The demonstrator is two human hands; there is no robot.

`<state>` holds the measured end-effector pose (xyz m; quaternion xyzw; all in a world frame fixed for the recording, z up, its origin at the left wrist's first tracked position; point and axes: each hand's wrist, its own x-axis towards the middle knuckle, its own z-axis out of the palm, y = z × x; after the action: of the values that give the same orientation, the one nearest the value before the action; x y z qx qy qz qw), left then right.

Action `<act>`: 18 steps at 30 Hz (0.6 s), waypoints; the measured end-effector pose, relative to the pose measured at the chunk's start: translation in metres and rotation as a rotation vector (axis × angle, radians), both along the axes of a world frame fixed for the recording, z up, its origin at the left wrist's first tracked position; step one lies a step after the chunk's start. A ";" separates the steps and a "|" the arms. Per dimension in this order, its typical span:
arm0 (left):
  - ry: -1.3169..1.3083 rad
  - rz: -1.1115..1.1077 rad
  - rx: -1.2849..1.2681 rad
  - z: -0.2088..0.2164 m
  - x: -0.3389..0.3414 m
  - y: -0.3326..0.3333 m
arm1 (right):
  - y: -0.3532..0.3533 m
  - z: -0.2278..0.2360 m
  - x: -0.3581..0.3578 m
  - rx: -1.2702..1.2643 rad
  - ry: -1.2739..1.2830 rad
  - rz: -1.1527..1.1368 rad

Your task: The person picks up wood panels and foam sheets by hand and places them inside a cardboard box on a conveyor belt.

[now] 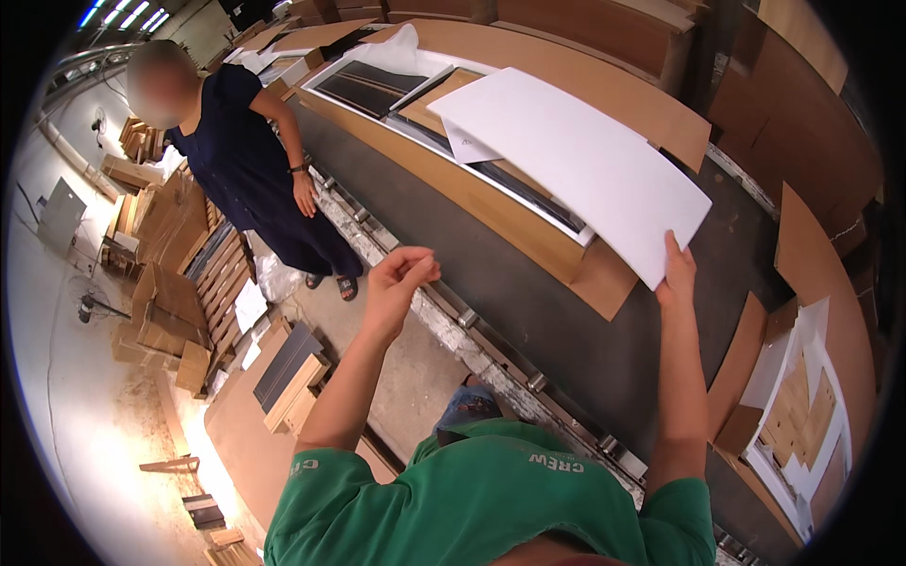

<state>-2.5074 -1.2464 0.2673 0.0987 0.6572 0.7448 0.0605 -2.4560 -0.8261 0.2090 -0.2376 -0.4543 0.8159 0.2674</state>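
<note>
My right hand (677,272) grips the near right corner of a large white foam sheet (585,156), thumb on top. The sheet slants over a long open cardboard box (453,203), and its far end rests on the contents. Inside the box, white foam edging frames dark panels (377,87) and a wood-coloured piece (444,94). Most of the near half of the contents is hidden under the sheet. To the left, my left hand (404,283) is raised in front of the conveyor edge, fingers curled against the thumb, with nothing visible in it.
The box stands on a dark conveyor belt (632,349) with metal edge rollers (538,382). A co-worker (250,160) in dark clothes stands across the left side. Another open box (802,406) is at right. Pallets and cartons (170,226) fill the left.
</note>
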 end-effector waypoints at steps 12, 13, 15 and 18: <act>0.639 -0.344 -1.406 -0.019 -0.328 0.065 | -0.045 -0.012 -0.158 0.230 -0.415 -0.005; 0.604 -0.371 -1.444 -0.021 -0.343 0.068 | -0.042 -0.012 -0.160 0.271 -0.472 -0.007; 0.533 -0.424 -1.516 -0.027 -0.370 0.069 | -0.036 -0.013 -0.163 0.452 -0.598 0.020; 0.566 -0.486 -1.554 -0.035 -0.392 0.071 | -0.046 0.009 -0.169 0.767 -0.875 0.059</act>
<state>-2.8989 -1.1757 0.2325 0.3490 0.9315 -0.0025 0.1027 -2.6249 -0.8718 0.2175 -0.4258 -0.7921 0.4261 0.0989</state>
